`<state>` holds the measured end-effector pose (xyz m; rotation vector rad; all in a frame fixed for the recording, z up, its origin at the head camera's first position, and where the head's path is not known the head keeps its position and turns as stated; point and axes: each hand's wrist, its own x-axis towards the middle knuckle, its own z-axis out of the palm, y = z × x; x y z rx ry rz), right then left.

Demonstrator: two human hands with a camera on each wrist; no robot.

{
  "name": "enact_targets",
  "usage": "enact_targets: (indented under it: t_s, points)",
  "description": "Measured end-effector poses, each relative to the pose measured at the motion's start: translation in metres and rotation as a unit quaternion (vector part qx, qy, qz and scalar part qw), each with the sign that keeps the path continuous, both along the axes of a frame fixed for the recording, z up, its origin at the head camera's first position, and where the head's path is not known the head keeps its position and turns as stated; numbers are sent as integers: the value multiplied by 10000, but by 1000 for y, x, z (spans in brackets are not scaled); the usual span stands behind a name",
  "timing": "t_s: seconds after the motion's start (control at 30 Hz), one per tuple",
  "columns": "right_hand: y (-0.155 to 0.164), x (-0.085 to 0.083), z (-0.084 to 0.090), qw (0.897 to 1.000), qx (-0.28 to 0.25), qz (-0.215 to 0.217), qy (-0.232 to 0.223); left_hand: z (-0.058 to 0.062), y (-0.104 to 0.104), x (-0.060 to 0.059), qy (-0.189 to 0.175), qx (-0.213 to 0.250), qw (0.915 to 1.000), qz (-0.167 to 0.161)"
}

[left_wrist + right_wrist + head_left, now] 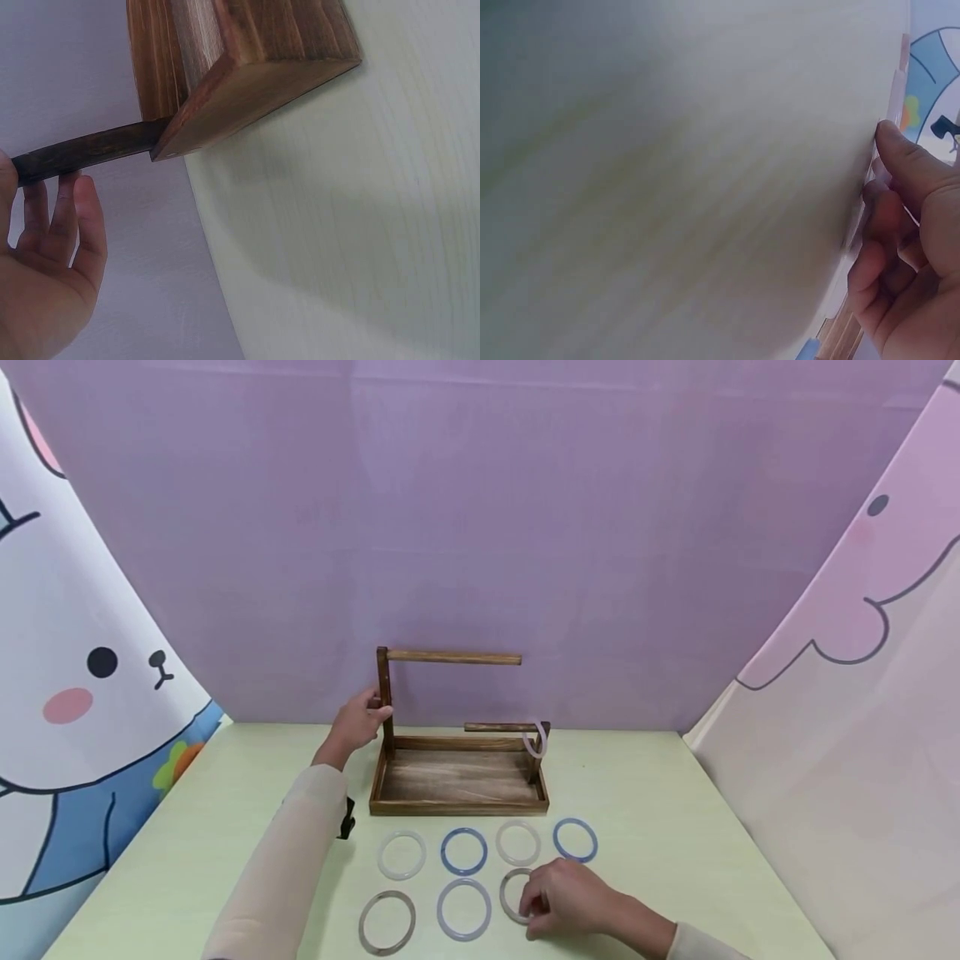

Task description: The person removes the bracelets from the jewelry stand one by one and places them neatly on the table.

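My left hand [360, 720] grips the tall left post of a dark wooden rack [459, 808]. In the left wrist view the thumb and fingers of the left hand [52, 255] are on either side of that post [90, 148]. A pale lavender bangle [543, 743] hangs on the rack's short lower bar. My right hand [573, 900] is low over the table and pinches the right side of a grey bangle [502, 893] with curled fingers. The right wrist view shows the right hand [907, 247] with its thumb and fingertips at the tabletop, the bangle mostly hidden.
Several bangles lie in two rows before the rack, among them a whitish one [379, 855], a blue one [443, 852], a lavender one [440, 910] and a grey-brown one [362, 924]. Another blue bangle [556, 839] lies just beyond my right hand. A purple cloth [600, 568] hangs behind.
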<state>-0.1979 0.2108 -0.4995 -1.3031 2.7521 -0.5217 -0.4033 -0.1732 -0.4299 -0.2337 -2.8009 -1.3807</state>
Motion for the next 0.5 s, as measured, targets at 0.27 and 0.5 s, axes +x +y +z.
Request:
enact_targets:
  t_s: [0.27, 0.5]
  points:
    - [-2, -4, -1, 9985, 140, -310, -429, -1, 0, -1, 63, 1, 10000, -4]
    - [-4, -6, 1, 9976, 76, -409, -546, -4, 0, -2, 25, 83, 10000, -24]
